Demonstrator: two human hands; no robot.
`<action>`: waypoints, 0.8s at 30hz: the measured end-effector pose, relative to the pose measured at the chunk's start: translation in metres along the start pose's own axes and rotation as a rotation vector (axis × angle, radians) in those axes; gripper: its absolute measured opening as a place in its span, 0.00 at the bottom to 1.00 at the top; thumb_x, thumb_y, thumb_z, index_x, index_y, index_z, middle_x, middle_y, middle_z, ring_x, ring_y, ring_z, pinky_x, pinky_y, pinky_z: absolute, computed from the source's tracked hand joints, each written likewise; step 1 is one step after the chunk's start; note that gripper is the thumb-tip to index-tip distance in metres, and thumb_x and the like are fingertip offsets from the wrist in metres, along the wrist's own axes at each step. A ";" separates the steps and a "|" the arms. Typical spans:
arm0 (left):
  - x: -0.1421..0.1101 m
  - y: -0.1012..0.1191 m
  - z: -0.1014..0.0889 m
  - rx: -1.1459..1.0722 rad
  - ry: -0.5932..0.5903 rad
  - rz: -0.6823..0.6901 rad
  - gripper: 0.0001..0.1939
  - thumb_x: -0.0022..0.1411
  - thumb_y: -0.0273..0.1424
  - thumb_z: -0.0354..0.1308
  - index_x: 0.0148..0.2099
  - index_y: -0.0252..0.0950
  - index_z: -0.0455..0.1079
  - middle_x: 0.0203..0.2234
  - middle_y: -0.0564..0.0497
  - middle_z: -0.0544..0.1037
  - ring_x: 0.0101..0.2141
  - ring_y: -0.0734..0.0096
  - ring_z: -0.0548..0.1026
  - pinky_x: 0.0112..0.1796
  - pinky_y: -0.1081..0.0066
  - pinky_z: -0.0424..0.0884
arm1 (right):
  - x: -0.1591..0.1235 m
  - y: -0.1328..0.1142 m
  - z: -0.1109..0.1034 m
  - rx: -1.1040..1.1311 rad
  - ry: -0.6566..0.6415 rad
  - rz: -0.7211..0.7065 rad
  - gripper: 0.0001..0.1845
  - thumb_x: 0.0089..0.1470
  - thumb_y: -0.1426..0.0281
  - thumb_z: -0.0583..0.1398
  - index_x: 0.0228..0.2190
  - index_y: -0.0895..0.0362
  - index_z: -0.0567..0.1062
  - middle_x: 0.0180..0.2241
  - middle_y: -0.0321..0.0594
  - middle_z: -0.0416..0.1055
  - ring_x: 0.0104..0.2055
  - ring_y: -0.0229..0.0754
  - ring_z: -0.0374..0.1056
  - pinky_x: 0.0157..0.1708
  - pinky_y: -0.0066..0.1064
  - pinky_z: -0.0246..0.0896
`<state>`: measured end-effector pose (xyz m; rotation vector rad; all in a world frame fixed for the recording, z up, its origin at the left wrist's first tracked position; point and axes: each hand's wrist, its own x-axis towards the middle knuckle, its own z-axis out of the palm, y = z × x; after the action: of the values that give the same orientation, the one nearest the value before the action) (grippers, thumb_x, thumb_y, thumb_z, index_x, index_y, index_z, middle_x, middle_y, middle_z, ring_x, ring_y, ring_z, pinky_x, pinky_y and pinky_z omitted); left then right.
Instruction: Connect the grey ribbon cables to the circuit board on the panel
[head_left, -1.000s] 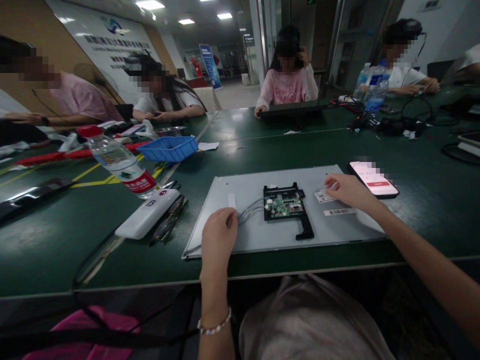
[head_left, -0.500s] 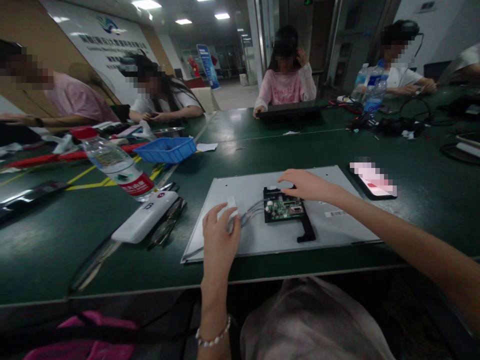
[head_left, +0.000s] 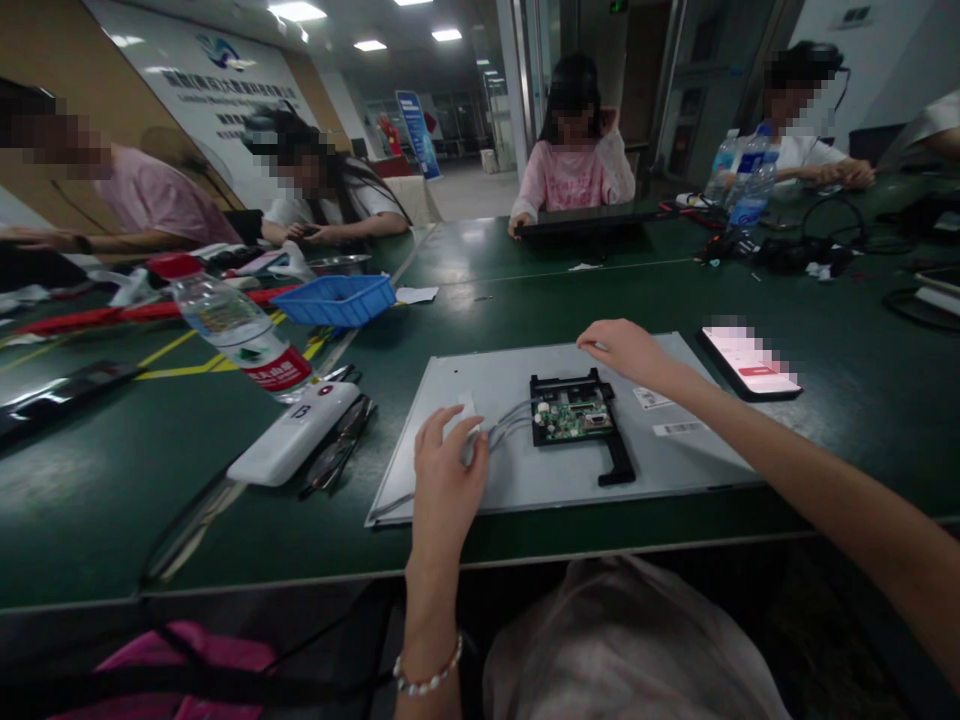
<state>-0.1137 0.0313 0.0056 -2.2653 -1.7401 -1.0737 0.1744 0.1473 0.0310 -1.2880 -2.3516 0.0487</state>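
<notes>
A flat grey-white display panel (head_left: 517, 480) lies on the table in front of me. On it sits a green circuit board (head_left: 574, 420) in a black plastic bracket (head_left: 619, 462), and grey cables (head_left: 514, 415) run from its left side. My left hand (head_left: 450, 465) is over the panel's left part, beside the cables, its fingers loosely curved with a gap between thumb and forefinger. Above the panel's far edge, behind the bracket, my right hand (head_left: 622, 348) has its fingertips drawn together; anything in them is too small or hidden to make out.
Left of the panel are a white power bank (head_left: 292, 435), glasses (head_left: 337, 450), a water bottle (head_left: 240, 335) and a blue tray (head_left: 337, 300). A phone (head_left: 750, 360) lies to the right. Several people sit around the table, one behind a dark flat panel (head_left: 585, 222).
My right hand has lifted away from the bracket, back and slightly right, and its fingers have closed together. My left hand has barely moved.
</notes>
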 end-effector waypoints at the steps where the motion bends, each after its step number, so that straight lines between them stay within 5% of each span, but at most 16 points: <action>1: 0.000 0.000 0.000 0.000 0.002 0.000 0.10 0.64 0.31 0.51 0.45 0.39 0.71 0.50 0.45 0.69 0.56 0.59 0.63 0.57 0.56 0.60 | -0.006 0.007 -0.005 -0.033 0.027 0.017 0.13 0.60 0.70 0.53 0.37 0.56 0.77 0.40 0.43 0.75 0.42 0.46 0.70 0.42 0.36 0.61; 6: 0.001 -0.001 0.002 0.009 -0.001 0.008 0.10 0.64 0.31 0.50 0.45 0.39 0.70 0.50 0.46 0.70 0.56 0.60 0.63 0.57 0.56 0.59 | -0.034 0.039 -0.011 -0.068 -0.022 0.056 0.13 0.59 0.70 0.54 0.38 0.56 0.78 0.41 0.45 0.75 0.44 0.48 0.70 0.43 0.39 0.63; 11: 0.012 0.007 -0.005 0.008 -0.010 0.036 0.11 0.64 0.32 0.51 0.47 0.39 0.70 0.51 0.46 0.70 0.56 0.59 0.64 0.57 0.56 0.59 | -0.047 0.061 -0.013 0.164 -0.078 0.099 0.15 0.58 0.65 0.55 0.43 0.53 0.77 0.43 0.42 0.75 0.45 0.47 0.70 0.44 0.39 0.65; 17: 0.078 0.027 -0.027 -0.122 0.001 0.129 0.12 0.64 0.33 0.50 0.48 0.39 0.69 0.48 0.48 0.73 0.51 0.64 0.69 0.54 0.60 0.64 | -0.048 0.065 -0.019 0.186 -0.013 0.149 0.16 0.58 0.65 0.54 0.43 0.55 0.77 0.43 0.43 0.76 0.45 0.48 0.70 0.44 0.40 0.66; 21: 0.131 0.027 -0.007 -0.238 -0.257 0.251 0.17 0.64 0.36 0.50 0.53 0.38 0.66 0.49 0.48 0.73 0.49 0.64 0.71 0.52 0.61 0.65 | -0.048 0.058 -0.012 0.097 -0.081 0.084 0.17 0.56 0.64 0.57 0.45 0.57 0.76 0.46 0.45 0.74 0.47 0.49 0.69 0.48 0.40 0.63; 24: 0.145 0.020 0.018 -0.255 -0.519 0.386 0.23 0.63 0.40 0.51 0.58 0.37 0.62 0.54 0.46 0.69 0.55 0.63 0.66 0.56 0.61 0.60 | -0.047 0.055 -0.009 0.016 -0.128 0.055 0.16 0.56 0.65 0.57 0.44 0.56 0.77 0.45 0.45 0.74 0.47 0.49 0.69 0.49 0.39 0.62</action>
<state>-0.0722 0.1511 0.0817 -3.0858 -1.2444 -0.7014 0.2427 0.1383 0.0079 -1.3794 -2.4158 0.1718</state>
